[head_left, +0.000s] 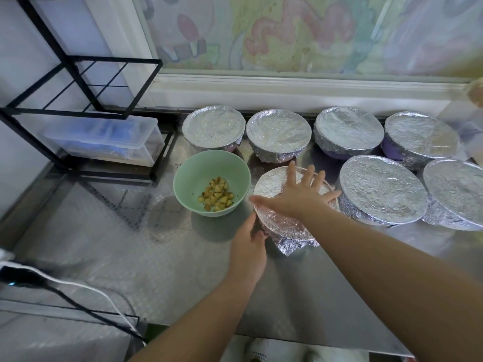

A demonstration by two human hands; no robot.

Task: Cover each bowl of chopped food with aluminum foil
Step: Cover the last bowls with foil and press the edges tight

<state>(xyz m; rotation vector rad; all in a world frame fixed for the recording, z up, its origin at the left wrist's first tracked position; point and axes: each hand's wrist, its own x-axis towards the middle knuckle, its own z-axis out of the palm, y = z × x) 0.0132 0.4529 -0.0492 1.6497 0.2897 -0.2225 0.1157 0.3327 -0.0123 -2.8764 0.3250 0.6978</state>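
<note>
Two hands on foil-wrapped bowl [271, 185]: R hand [298, 197] flat, grip released; L hand [248, 246] grip grasping rim.

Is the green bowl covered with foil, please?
No, the green bowl is uncovered, with its chopped food in plain sight.
</note>
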